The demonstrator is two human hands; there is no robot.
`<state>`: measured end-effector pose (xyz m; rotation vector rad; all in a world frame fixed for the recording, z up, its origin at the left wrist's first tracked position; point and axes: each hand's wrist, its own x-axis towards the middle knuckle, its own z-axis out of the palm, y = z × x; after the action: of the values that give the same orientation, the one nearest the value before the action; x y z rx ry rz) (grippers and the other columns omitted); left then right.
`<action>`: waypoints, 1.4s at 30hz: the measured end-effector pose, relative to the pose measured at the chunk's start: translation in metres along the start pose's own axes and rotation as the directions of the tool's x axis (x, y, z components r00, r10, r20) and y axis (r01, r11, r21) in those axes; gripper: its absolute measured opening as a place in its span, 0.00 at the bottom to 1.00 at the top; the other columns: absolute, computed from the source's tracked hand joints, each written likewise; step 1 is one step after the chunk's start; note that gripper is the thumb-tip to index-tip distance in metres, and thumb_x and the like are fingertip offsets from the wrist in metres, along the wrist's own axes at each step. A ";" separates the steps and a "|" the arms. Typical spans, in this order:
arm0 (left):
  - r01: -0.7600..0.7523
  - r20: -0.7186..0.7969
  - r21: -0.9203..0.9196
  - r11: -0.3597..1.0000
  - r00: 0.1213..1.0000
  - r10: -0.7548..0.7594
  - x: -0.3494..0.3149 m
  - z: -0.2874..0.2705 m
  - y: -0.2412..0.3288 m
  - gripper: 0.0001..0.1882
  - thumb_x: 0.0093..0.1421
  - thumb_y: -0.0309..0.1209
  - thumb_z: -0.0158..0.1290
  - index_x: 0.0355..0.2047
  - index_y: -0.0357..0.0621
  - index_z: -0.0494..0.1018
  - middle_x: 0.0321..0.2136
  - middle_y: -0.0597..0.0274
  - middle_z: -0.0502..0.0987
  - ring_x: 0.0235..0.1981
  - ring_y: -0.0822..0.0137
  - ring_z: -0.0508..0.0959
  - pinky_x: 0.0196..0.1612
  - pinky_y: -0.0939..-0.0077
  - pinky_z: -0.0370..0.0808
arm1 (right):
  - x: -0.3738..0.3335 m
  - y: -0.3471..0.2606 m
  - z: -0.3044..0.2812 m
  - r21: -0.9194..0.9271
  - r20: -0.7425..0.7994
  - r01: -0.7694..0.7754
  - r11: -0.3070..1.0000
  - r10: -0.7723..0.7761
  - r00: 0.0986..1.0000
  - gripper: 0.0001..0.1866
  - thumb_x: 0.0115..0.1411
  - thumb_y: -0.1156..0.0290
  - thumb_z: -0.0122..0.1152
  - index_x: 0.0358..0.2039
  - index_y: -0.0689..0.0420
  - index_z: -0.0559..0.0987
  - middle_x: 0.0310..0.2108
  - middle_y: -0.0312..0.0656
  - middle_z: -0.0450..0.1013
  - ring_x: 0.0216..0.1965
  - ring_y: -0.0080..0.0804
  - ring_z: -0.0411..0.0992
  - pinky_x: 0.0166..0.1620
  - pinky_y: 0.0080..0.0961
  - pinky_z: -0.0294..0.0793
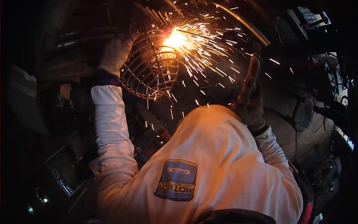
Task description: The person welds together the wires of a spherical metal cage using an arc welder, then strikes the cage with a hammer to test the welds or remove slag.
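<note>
My left hand (118, 54), in a pale knitted glove, grips the upper left rim of a rounded wire cage (151, 69). Its fingertips are partly lost in shadow. At the cage's upper right, a glaring welding arc (176, 39) throws sparks to the right and downward. My right hand (253, 108), in a dark glove, is right of the cage, apart from it. It looks closed around the base of a long brown handle-like shape (249, 80) that points up. Shadow blurs where glove ends and handle begins. A curved, brass-coloured bar (246, 24) lies above that hand.
A shoe sole (304, 114) shows on the right over a grey-brown floor (285, 128). Dark clutter and a flat rectangular panel (64, 170) lie at lower left. Sparks fall between my arms. Most of the outer surroundings are too dark to make out.
</note>
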<state>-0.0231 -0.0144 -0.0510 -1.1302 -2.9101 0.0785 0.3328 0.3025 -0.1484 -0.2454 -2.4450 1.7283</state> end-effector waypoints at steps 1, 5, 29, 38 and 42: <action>-0.095 -0.043 0.073 0.993 0.994 0.098 0.001 -0.002 0.002 0.39 0.62 0.66 0.40 0.28 0.40 0.79 0.27 0.41 0.79 0.37 0.43 0.80 0.41 0.51 0.73 | 0.004 -0.003 -0.002 0.001 0.033 -0.014 1.000 0.014 0.999 0.48 0.50 0.71 0.69 0.67 0.66 0.53 0.58 0.46 0.66 0.61 0.31 0.64 0.62 0.30 0.61; 0.379 0.318 -0.090 0.921 0.887 -0.334 0.009 -0.025 0.029 0.23 0.63 0.49 0.41 0.42 0.45 0.77 0.33 0.45 0.79 0.40 0.46 0.79 0.45 0.54 0.75 | 0.002 0.002 0.001 0.007 -0.085 0.174 0.985 -0.172 0.981 0.51 0.49 0.70 0.65 0.70 0.58 0.49 0.58 0.45 0.61 0.53 0.32 0.60 0.54 0.29 0.62; 0.624 0.390 -0.228 0.748 0.762 -0.517 0.007 -0.034 0.035 0.39 0.60 0.67 0.42 0.43 0.41 0.79 0.38 0.41 0.79 0.45 0.44 0.77 0.50 0.56 0.71 | -0.001 -0.001 0.004 0.258 -0.085 -0.189 0.947 0.217 0.972 0.61 0.37 0.56 0.80 0.67 0.64 0.55 0.59 0.48 0.65 0.60 0.39 0.65 0.63 0.35 0.61; 0.522 0.258 -0.237 0.819 0.847 -0.464 0.006 -0.019 0.027 0.33 0.63 0.60 0.45 0.40 0.39 0.79 0.34 0.42 0.80 0.41 0.46 0.79 0.45 0.61 0.73 | -0.006 0.009 0.004 0.280 -0.096 -0.173 0.944 0.207 0.974 0.61 0.36 0.58 0.82 0.67 0.63 0.55 0.59 0.48 0.65 0.61 0.40 0.65 0.63 0.37 0.62; 0.392 0.223 -0.235 0.890 0.912 -0.343 0.009 -0.006 0.010 0.41 0.59 0.69 0.42 0.40 0.41 0.80 0.39 0.37 0.79 0.48 0.40 0.76 0.52 0.52 0.70 | -0.006 0.002 0.001 0.270 -0.084 -0.186 0.945 0.216 0.973 0.60 0.36 0.60 0.82 0.67 0.62 0.56 0.59 0.48 0.65 0.61 0.40 0.65 0.63 0.37 0.62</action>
<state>-0.0230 -0.0009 -0.0453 -0.5868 -3.3175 -0.2539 0.3385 0.3014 -0.1506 -0.5621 -2.1479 2.0338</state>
